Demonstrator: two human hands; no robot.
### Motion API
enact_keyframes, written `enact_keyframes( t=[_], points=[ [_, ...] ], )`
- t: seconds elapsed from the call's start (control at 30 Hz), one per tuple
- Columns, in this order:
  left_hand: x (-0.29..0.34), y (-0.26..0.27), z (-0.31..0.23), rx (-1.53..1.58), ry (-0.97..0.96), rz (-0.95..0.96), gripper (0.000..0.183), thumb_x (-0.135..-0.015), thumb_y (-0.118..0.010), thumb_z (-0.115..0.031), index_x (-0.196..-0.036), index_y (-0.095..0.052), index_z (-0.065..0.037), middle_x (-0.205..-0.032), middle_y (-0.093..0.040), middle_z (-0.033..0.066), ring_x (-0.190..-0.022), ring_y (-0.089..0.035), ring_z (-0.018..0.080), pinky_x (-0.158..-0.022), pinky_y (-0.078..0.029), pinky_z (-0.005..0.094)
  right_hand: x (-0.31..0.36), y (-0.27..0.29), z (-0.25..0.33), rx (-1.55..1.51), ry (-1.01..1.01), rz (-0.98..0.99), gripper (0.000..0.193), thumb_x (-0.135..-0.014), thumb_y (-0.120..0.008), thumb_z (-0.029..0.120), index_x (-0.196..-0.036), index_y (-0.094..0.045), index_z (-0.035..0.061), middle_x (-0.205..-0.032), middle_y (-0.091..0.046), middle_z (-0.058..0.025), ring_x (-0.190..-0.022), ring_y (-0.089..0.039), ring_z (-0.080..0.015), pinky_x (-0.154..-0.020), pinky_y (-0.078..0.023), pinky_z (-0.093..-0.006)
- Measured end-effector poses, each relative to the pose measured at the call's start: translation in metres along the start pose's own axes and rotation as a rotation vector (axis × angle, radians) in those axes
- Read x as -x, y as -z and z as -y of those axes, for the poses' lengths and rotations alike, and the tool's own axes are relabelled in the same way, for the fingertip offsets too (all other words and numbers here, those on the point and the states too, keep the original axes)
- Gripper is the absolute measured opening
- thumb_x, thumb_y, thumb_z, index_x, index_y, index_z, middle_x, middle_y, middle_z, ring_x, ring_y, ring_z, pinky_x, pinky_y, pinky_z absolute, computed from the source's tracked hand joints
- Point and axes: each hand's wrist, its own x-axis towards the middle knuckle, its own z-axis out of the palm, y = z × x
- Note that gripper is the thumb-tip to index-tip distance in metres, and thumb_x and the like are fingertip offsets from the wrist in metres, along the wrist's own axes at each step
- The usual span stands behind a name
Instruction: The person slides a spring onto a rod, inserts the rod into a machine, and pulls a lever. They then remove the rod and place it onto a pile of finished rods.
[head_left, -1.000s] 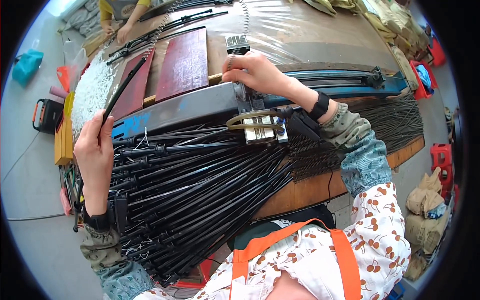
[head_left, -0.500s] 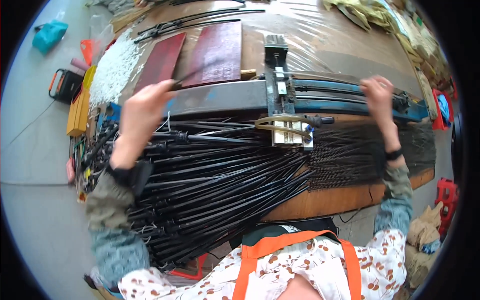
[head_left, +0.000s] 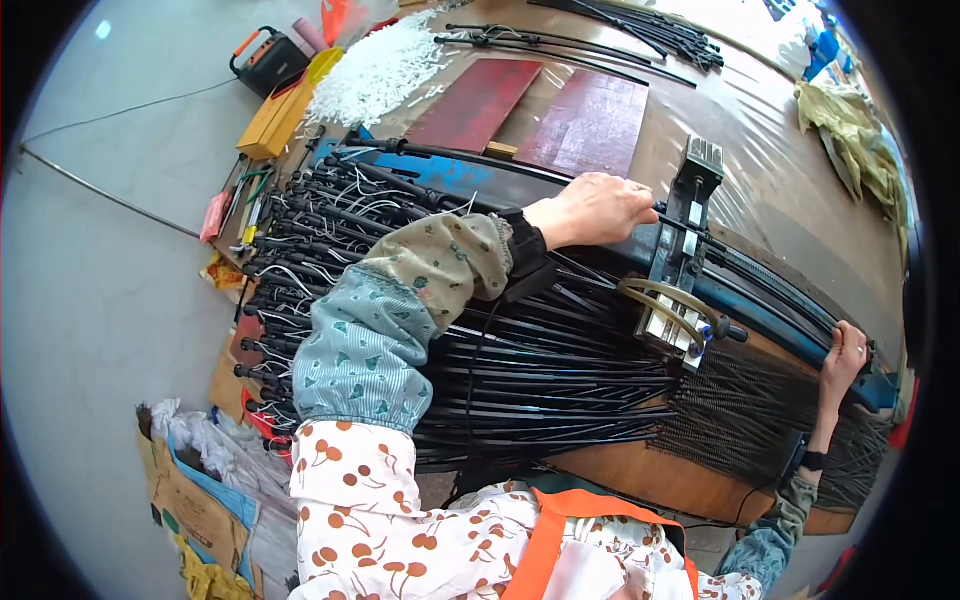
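A long black cable (head_left: 470,157) lies along the blue metal rail (head_left: 455,178), its thicker fitting toward the left end. My left hand (head_left: 603,210) is closed around the cable just left of the clamp fixture (head_left: 684,240), a dark tip showing past its fingers. At the rail's right end my right hand (head_left: 843,362) has thumb and fingers pressed together on what looks like the cable's thin far end, mostly hidden. Below the rail lies a thick bundle of black cables (head_left: 540,380), with thin dark ends (head_left: 735,415) fanned to the right. A curved yellowish hose (head_left: 668,291) loops over the fixture.
Two dark red boards (head_left: 585,120) lie behind the rail. White small tubes (head_left: 380,65) are heaped at the back left, beside a yellow box (head_left: 275,125). More black rods (head_left: 640,30) lie at the far side. Crumpled olive cloth (head_left: 850,130) sits at the right.
My left hand has moved right to the fixture, and my right hand has come down to the rail's right end. The cable now lies along the rail. The view has shifted left and tilted.
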Motion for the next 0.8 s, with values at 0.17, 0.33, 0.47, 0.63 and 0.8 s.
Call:
enact_keyframes(
  t=[0.17, 0.33, 0.47, 0.63, 0.8],
  points=[
    [0.007, -0.004, -0.001, -0.002, -0.033, -0.086, 0.032, -0.100, -0.058, -0.031, -0.083, -0.058, -0.003, -0.081, -0.066, 0.0159, -0.081, -0.068, 0.0360, -0.069, -0.054, 0.0465, 0.004, 0.006, 0.001, 0.012, -0.020, 0.027, 0.009, -0.098, -0.062, 0.010, -0.101, -0.065, 0.0016, -0.097, -0.064, -0.0150, -0.095, -0.061, -0.0332, -0.086, -0.048, -0.0409],
    [-0.006, -0.009, -0.005, -0.017, -0.056, -0.064, 0.027, -0.098, -0.060, -0.028, -0.083, -0.058, -0.006, -0.078, -0.066, 0.0160, -0.076, -0.068, 0.0359, -0.064, -0.054, 0.0465, 0.006, 0.026, 0.042, 0.019, -0.005, 0.035, 0.028, -0.096, -0.063, 0.004, -0.122, -0.070, 0.0066, -0.122, -0.070, -0.0106, -0.124, -0.059, -0.0313, -0.104, -0.045, -0.0409],
    [0.000, -0.004, -0.007, -0.099, 0.127, -0.022, 0.020, -0.099, -0.059, -0.029, -0.090, -0.058, -0.010, -0.068, -0.063, 0.0177, -0.066, -0.065, 0.0424, -0.053, -0.048, 0.0527, -0.003, 0.032, 0.141, -0.034, 0.193, -0.056, 0.034, -0.089, -0.068, 0.003, -0.124, -0.069, 0.0069, -0.119, -0.072, -0.0057, -0.122, -0.060, -0.0271, -0.101, -0.041, -0.0371],
    [-0.014, -0.003, -0.011, -0.122, 0.105, 0.017, 0.026, -0.102, -0.055, -0.033, -0.090, -0.056, -0.011, -0.068, -0.064, 0.0169, -0.069, -0.066, 0.0409, -0.058, -0.049, 0.0516, 0.013, 0.037, 0.170, -0.234, 0.145, 0.005, 0.030, -0.086, -0.074, 0.010, -0.115, -0.071, 0.0064, -0.100, -0.072, -0.0031, -0.098, -0.063, -0.0230, -0.084, -0.040, -0.0365],
    [-0.010, -0.006, -0.013, -0.127, 0.109, 0.059, 0.026, -0.102, -0.054, -0.034, -0.089, -0.055, -0.011, -0.068, -0.064, 0.0159, -0.069, -0.065, 0.0403, -0.058, -0.049, 0.0511, 0.022, 0.029, 0.186, -0.289, 0.117, 0.072, 0.033, -0.090, -0.072, 0.018, -0.119, -0.069, 0.0048, -0.095, -0.071, -0.0033, -0.095, -0.062, -0.0222, -0.082, -0.039, -0.0356]
  ],
)
